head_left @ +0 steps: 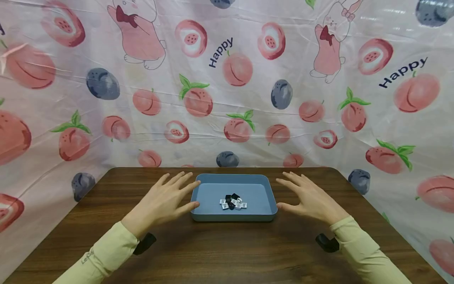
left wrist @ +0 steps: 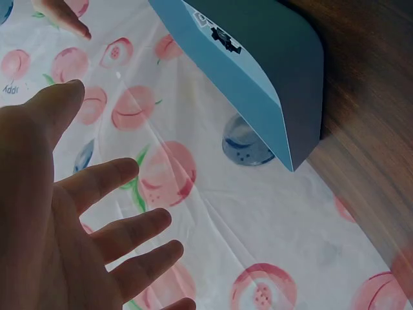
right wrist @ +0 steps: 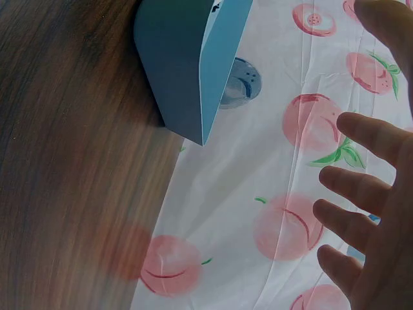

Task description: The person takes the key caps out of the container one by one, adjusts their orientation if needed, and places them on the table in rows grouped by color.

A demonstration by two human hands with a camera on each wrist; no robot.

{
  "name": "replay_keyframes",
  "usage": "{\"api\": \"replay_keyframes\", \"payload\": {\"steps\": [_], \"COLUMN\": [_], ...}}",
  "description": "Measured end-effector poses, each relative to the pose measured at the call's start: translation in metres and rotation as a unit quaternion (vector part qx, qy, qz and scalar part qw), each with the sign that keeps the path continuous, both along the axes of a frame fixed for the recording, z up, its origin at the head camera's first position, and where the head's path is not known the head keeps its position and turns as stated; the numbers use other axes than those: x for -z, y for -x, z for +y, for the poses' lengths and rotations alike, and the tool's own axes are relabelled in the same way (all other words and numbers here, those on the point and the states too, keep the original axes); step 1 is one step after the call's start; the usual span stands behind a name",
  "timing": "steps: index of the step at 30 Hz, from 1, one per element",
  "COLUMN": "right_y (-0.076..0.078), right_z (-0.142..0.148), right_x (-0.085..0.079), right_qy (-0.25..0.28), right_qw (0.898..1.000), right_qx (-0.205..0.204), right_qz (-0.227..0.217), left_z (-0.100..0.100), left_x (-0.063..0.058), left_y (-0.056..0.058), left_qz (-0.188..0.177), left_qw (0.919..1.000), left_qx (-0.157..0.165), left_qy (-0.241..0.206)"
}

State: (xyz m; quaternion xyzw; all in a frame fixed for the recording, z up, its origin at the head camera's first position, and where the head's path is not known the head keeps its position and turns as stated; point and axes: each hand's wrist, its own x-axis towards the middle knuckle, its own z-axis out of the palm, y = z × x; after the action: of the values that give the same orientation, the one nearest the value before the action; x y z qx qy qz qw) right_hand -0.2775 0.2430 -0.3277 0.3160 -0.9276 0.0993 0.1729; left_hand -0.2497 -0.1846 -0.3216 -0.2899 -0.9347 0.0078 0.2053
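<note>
A shallow blue tray [head_left: 213, 217] sits toward the far side of the brown wooden table. Small white and black square pieces [head_left: 233, 202], some with dark printed marks, lie in a loose cluster on its floor. My left hand [head_left: 164, 201] is held by the tray's left side, fingers spread and thumb pointing inward. On the opposite side my right hand [head_left: 308, 198] mirrors it, fingers spread, thumb near the tray's right front corner. Neither hand holds anything. Both wrist views show straight, spread fingers and the tray's outer wall [left wrist: 300, 84] beyond them.
The wooden table [head_left: 234, 252] stretches in front of and beside the tray. Behind it hangs a pale curtain [head_left: 255, 150] printed with peaches, blueberries and rabbits. A dark strap mount [head_left: 144, 243] sits under the left wrist, another mount [head_left: 327, 243] under the right.
</note>
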Motion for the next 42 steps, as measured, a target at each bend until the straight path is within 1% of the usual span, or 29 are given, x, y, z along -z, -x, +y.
{"api": "replay_keyframes", "payload": {"steps": [8,13,17,24,31,36,42], "right_y": [0.001,0.002,0.003,0.006,0.008,0.011,0.014], "right_z": [-0.005,-0.01,-0.011,-0.01,-0.01,-0.013,-0.023], "right_x": [0.001,0.0,-0.001,-0.001,0.0,0.002,0.005], "right_qy": [0.005,0.005,0.005,0.005,0.01,0.017,0.04], "right_qw": [1.0,1.0,1.0,1.0,1.0,1.0,0.997], "right_qx": [-0.003,-0.007,-0.007,-0.004,0.002,0.003,0.015], "right_qz": [-0.001,0.001,-0.004,-0.011,-0.018,-0.022,-0.06], "left_z": [-0.002,-0.003,-0.002,0.0,0.001,0.003,0.011], "left_x": [0.001,0.001,0.001,0.003,0.005,0.01,0.021], "left_y": [0.0,0.0,0.002,0.006,0.012,0.019,0.029], "left_qz": [0.017,0.009,0.011,0.0,0.005,-0.015,-0.047], "left_qw": [0.9999,0.9999,0.9999,1.0,0.9999,0.9995,0.9981], "left_qx": [0.0,-0.001,0.0,0.003,0.009,0.012,0.005], "left_qy": [0.0,-0.003,-0.005,-0.008,-0.011,-0.024,-0.039]}}
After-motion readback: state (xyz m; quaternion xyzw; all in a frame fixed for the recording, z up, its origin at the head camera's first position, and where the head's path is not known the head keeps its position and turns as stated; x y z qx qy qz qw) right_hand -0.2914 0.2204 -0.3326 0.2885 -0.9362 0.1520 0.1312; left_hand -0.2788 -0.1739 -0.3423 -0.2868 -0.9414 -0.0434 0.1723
